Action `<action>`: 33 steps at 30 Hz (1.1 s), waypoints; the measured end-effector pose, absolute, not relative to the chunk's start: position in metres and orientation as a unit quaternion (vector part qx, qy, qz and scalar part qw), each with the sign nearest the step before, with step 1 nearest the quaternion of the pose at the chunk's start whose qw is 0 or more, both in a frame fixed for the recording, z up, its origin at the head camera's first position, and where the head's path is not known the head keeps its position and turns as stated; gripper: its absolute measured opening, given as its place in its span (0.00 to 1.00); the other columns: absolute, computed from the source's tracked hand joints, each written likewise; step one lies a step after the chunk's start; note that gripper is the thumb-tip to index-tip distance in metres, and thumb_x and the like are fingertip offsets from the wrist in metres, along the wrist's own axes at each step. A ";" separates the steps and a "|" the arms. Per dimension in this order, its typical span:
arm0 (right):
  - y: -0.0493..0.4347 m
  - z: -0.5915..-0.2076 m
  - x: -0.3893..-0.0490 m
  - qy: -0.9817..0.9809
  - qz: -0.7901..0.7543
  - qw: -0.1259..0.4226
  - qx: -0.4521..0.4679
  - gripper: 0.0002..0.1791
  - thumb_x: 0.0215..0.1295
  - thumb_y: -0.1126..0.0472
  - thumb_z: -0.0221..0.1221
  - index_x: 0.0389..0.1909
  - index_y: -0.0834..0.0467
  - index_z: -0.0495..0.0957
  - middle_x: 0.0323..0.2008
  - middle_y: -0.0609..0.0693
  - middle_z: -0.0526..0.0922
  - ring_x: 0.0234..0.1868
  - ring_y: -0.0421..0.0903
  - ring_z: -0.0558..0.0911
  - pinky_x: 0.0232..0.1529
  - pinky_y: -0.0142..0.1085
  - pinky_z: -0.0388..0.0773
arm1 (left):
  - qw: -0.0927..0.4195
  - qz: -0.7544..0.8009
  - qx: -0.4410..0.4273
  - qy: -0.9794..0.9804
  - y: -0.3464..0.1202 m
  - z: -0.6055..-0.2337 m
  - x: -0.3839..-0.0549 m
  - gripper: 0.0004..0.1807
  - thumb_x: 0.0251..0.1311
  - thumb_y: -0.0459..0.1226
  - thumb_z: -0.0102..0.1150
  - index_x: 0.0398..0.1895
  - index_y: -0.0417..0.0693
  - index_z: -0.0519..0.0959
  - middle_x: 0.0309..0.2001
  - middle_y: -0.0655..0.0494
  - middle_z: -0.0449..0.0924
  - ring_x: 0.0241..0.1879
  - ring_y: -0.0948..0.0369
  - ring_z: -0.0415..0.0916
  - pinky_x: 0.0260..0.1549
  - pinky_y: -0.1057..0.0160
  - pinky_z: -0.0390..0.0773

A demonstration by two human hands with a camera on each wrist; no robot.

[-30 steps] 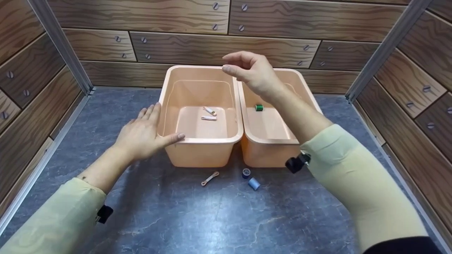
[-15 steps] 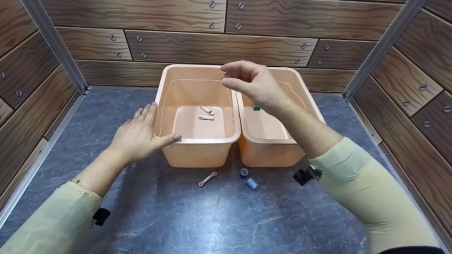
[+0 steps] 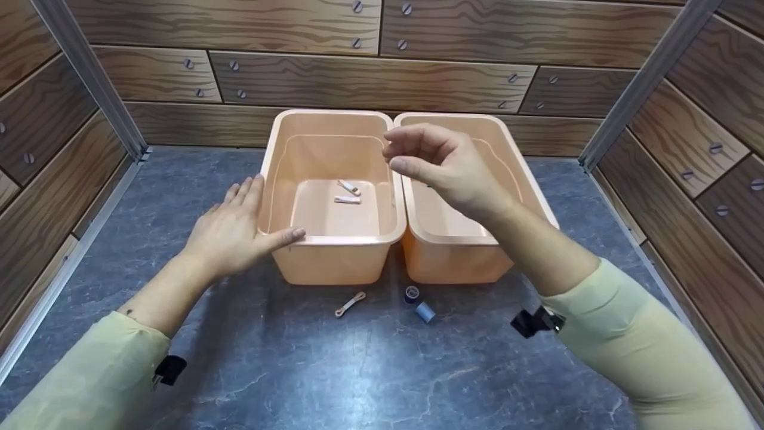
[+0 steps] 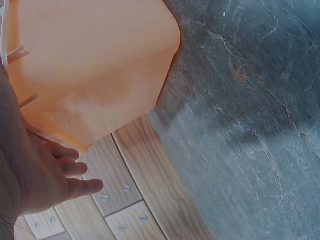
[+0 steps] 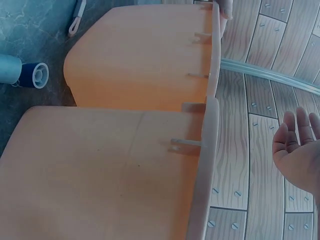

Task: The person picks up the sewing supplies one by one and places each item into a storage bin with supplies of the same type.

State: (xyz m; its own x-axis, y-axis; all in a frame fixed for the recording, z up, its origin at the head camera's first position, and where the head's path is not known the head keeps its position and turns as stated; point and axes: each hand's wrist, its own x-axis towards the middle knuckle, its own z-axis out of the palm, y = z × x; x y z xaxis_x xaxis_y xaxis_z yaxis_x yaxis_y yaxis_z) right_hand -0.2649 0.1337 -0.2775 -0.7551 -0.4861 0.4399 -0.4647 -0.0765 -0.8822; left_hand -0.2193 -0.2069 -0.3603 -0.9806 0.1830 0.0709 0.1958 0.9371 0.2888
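Tub [image 3: 334,263] at nine o'clock from the relaxed, empty-looking right hand [image 3: 456,173] is probably light, stiff, kinda slick, so I'd grab its rim [image 3: 340,240] around eight, where the straight-fingered left hand [image 3: 225,232] rests.

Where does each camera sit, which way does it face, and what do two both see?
Head: on the person's head, looking forward and down at the left bin and right bin; left hand and right hand show.
Left wrist: on that wrist, facing the left bin's outside and the table; part of that hand shows.
Right wrist: on that wrist, facing both bins' outsides; the right hand shows, plus a little of the left.
Shared: head and right wrist show the dark blue spool, light blue spool and a looped cord.
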 end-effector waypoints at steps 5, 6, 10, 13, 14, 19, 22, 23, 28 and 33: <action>0.136 -0.281 -0.258 0.665 -0.651 0.018 -0.365 0.18 0.68 0.75 0.65 0.59 0.69 0.82 0.47 0.54 0.89 0.50 0.47 0.87 0.55 0.39 0.85 | 0.026 -0.149 -0.094 -0.984 -0.208 -0.361 -0.219 0.72 0.60 0.82 0.42 0.85 0.32 0.42 0.81 0.26 0.48 0.79 0.29 0.48 0.71 0.27 0.59; 0.136 -0.282 -0.257 0.663 -0.652 0.020 -0.366 0.18 0.68 0.75 0.65 0.59 0.69 0.82 0.47 0.54 0.89 0.51 0.47 0.87 0.55 0.39 0.85 | 0.026 -0.150 -0.094 -0.984 -0.208 -0.361 -0.219 0.72 0.60 0.82 0.43 0.85 0.32 0.42 0.81 0.26 0.48 0.79 0.28 0.48 0.71 0.27 0.59; 0.138 -0.286 -0.251 0.659 -0.655 0.022 -0.370 0.18 0.68 0.74 0.66 0.59 0.69 0.82 0.47 0.55 0.89 0.51 0.49 0.87 0.54 0.39 0.85 | 0.028 -0.151 -0.093 -0.984 -0.208 -0.362 -0.218 0.72 0.59 0.82 0.43 0.85 0.32 0.42 0.81 0.26 0.48 0.79 0.29 0.48 0.71 0.27 0.59; 0.138 -0.291 -0.246 0.660 -0.652 0.022 -0.373 0.19 0.68 0.74 0.67 0.59 0.70 0.82 0.47 0.55 0.89 0.50 0.50 0.87 0.52 0.38 0.85 | 0.029 -0.150 -0.093 -0.984 -0.209 -0.362 -0.219 0.72 0.59 0.82 0.43 0.85 0.32 0.42 0.81 0.26 0.48 0.79 0.29 0.48 0.71 0.27 0.59; 0.138 -0.292 -0.244 0.660 -0.651 0.022 -0.375 0.19 0.68 0.73 0.67 0.58 0.70 0.82 0.47 0.55 0.89 0.50 0.50 0.88 0.52 0.37 0.85 | 0.029 -0.149 -0.093 -0.984 -0.209 -0.362 -0.219 0.72 0.59 0.82 0.43 0.85 0.32 0.42 0.81 0.26 0.48 0.79 0.29 0.48 0.71 0.27 0.59; 0.140 -0.301 -0.236 0.663 -0.640 0.021 -0.388 0.20 0.68 0.70 0.69 0.58 0.74 0.80 0.46 0.56 0.89 0.50 0.49 0.87 0.53 0.37 0.84 | 0.029 -0.148 -0.093 -0.984 -0.207 -0.360 -0.219 0.72 0.60 0.82 0.43 0.85 0.32 0.43 0.81 0.26 0.49 0.79 0.29 0.49 0.71 0.27 0.59; 0.141 -0.305 -0.231 0.662 -0.639 0.025 -0.391 0.22 0.68 0.68 0.70 0.58 0.76 0.79 0.47 0.56 0.89 0.50 0.48 0.87 0.53 0.37 0.84 | 0.028 -0.147 -0.095 -0.984 -0.206 -0.359 -0.219 0.72 0.60 0.82 0.43 0.85 0.32 0.43 0.81 0.26 0.49 0.79 0.29 0.49 0.71 0.28 0.59; 0.142 -0.307 -0.229 0.662 -0.639 0.028 -0.391 0.22 0.68 0.68 0.70 0.58 0.76 0.79 0.47 0.57 0.89 0.50 0.48 0.87 0.53 0.37 0.84 | 0.027 -0.146 -0.095 -0.984 -0.206 -0.359 -0.219 0.72 0.60 0.82 0.42 0.85 0.32 0.43 0.81 0.26 0.49 0.79 0.29 0.49 0.71 0.28 0.59; 0.145 -0.315 -0.220 0.664 -0.639 0.037 -0.385 0.21 0.68 0.69 0.70 0.57 0.76 0.79 0.46 0.56 0.89 0.50 0.48 0.87 0.49 0.34 0.84 | 0.026 -0.146 -0.098 -0.984 -0.206 -0.360 -0.219 0.72 0.60 0.82 0.42 0.85 0.32 0.42 0.81 0.25 0.49 0.79 0.29 0.48 0.72 0.29 0.59; 0.145 -0.323 -0.211 0.663 -0.640 0.048 -0.384 0.20 0.67 0.71 0.69 0.56 0.77 0.79 0.46 0.54 0.89 0.49 0.48 0.87 0.50 0.34 0.84 | 0.029 -0.148 -0.098 -0.984 -0.206 -0.361 -0.220 0.72 0.60 0.82 0.43 0.85 0.32 0.42 0.81 0.25 0.49 0.79 0.29 0.48 0.72 0.28 0.59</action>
